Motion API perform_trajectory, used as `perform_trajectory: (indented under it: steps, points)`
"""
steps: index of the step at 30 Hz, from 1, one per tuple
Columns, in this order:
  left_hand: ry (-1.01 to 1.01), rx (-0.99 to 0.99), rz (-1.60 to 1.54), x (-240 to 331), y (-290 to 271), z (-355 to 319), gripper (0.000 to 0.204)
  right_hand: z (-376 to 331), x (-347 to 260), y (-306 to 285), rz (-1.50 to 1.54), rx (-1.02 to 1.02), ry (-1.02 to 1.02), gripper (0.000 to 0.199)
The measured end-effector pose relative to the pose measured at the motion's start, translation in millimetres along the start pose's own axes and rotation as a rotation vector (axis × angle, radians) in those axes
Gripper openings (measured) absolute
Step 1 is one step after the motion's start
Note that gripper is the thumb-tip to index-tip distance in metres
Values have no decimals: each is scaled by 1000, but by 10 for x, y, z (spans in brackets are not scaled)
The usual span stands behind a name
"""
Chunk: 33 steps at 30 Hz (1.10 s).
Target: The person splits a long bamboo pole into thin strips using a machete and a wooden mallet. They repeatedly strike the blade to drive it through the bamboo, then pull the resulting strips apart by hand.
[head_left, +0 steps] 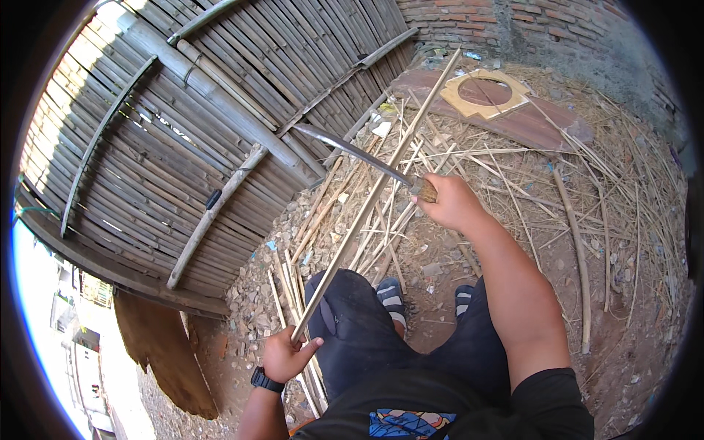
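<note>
My left hand, with a black watch on the wrist, is wrapped round the near end of a long bamboo strip. The strip slants up and away from my left thigh, its far end raised toward the upper middle. In my right hand is a machete, gripped by its short wooden handle. Its slim, slightly curved blade points left and crosses the strip about midway. Whether the edge touches the strip I cannot tell. More pale bamboo strips lie beside my left leg.
A bamboo slat fence rises on the left, and a brick wall at the back. A wooden panel with a round hole lies on a reddish board. Cut strips and straw litter the stony ground; a stick lies right.
</note>
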<state>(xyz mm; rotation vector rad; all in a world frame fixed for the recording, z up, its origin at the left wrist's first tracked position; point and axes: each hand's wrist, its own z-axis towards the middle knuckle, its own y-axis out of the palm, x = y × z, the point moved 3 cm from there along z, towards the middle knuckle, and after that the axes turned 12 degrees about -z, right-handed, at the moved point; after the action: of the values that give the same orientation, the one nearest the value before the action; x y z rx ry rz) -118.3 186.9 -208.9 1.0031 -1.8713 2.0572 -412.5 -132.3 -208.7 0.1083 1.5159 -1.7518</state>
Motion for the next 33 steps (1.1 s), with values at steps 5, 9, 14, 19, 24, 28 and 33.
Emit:
perform_trajectory:
  steps: [5,9,14,19,24,28,33]
  points:
    - [-78,-138,-334,-70,199,77,42,-238,-541,336,-194,-120,-565,21]
    - [-64,-149,-282,54,108,55,42,-212,-498,313,-150,14,-617,19]
    - [-111,-187,-114,60,-55,23,37,121,374,11,-60,101,116,23]
    - [-113,-193,-199,-46,73,40,40,-38,-42,135,-115,-8,-168,23]
    - [-122,-156,-324,-57,87,80,40,-270,-590,330,-278,44,-737,20]
    - [-94,-95,-291,-215,-85,2,41,26,119,75,-82,125,-196,20]
    - [-68,-57,-79,-90,-183,-99,38,128,478,-11,-83,247,152,19]
